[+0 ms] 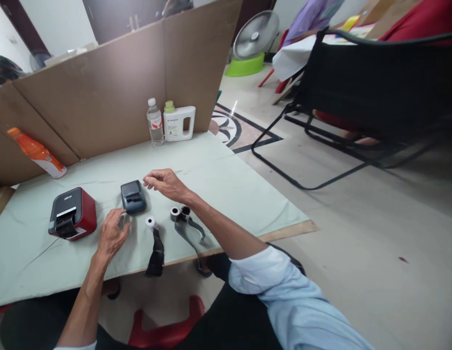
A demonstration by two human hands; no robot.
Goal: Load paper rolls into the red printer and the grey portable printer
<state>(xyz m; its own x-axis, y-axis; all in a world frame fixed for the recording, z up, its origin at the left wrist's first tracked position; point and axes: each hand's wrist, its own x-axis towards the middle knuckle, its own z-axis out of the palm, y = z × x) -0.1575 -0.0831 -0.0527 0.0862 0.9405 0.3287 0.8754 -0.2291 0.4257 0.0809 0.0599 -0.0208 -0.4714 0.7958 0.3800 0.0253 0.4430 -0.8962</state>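
A small dark blue-grey handheld device, which looks like a portable label printer (134,198), lies on the table between my two hands. My left hand (112,233) is open at its lower left, thumb and fingers apart and curved, fingertips close to its corner. Just off its upper right corner hovers my right hand (165,183), with fingers loosely bent and nothing visible in them. In front of the device lies a white-cored roll (150,222) with a black strip trailing over the table edge. Two more rolls (176,213) with dark grey strips rest below my right forearm.
A red and black box-shaped printer (73,214) stands left. Behind are an orange bottle (38,153) leaning on the cardboard screen (113,92), a water bottle (155,122) and a white jug (179,122). A black folding chair (357,87) and fan (255,36) stand beyond the table (233,182).
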